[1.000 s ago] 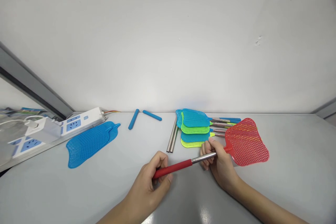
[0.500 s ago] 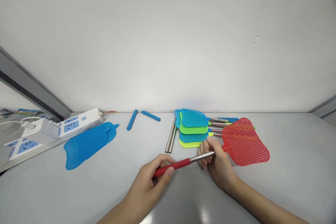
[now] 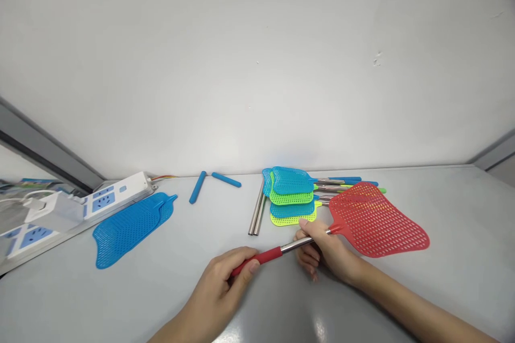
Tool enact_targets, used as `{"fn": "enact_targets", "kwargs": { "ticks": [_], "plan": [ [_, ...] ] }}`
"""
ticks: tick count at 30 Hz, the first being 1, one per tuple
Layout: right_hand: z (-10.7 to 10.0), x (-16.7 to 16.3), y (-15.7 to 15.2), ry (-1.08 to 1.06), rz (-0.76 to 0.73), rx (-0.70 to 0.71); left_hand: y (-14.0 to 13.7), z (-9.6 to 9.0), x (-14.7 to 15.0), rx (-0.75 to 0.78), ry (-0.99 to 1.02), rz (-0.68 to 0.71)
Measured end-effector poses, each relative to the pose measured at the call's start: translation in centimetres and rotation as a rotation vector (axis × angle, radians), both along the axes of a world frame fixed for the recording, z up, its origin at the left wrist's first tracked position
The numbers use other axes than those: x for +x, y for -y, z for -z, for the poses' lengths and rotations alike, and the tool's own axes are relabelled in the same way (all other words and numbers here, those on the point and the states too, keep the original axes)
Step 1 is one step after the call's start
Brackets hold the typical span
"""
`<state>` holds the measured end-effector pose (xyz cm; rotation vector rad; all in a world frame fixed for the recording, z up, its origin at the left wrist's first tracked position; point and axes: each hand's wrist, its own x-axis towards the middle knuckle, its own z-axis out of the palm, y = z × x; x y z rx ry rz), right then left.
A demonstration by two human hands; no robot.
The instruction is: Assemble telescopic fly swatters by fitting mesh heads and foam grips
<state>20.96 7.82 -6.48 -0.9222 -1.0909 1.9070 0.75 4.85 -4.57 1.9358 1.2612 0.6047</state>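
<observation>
Left hand (image 3: 219, 286): gripping red swatter (image 3: 341, 230), handle end (image 3: 269, 255) | right hand (image 3: 328, 253): holding shaft (image 3: 293, 245), mesh (image 3: 380, 221) rightward

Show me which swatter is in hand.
The red swatter: the left hand holds its grip, the right hand its metal shaft. No other is red; the blue and green swatters lie on the table.

No readable text or numbers anywhere
</observation>
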Motion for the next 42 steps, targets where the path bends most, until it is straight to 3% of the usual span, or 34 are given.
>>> {"fn": "enact_targets", "kwargs": {
  "ticks": [10, 16, 24, 28, 31, 36, 42],
  "plan": [
    [-0.3, 0.0, -0.1, -0.047, 0.019, 0.026, 0.1, -0.4, 0.3, -0.030, 0.035, 0.000],
    [-0.4, 0.5, 0.0, -0.009, -0.077, 0.067, 0.3, -0.3, 0.2, 0.035, 0.013, 0.040],
    [-0.7, 0.1, 1.2, 0.077, -0.270, -0.022, 1.0, -0.2, -0.6, 0.427, -0.318, 0.153],
    [-1.4, -0.5, 2.2, 0.003, -0.333, -0.086, 1.9, -0.9, -0.2, 0.652, -0.402, 0.149],
    [-2.2, -0.6, 2.8, 0.049, -0.388, -0.128, 2.5, -1.2, 0.3, 0.719, -0.445, 0.131],
    [-1.8, -0.6, 3.7, 0.178, -0.355, -0.066, 2.8, -0.9, 0.8, 0.710, -0.490, 0.149],
    [-1.3, -0.7, 4.5, 0.281, -0.372, 0.027, 3.4, -0.3, 0.4, 0.554, -0.498, 0.188]
  ]
}}
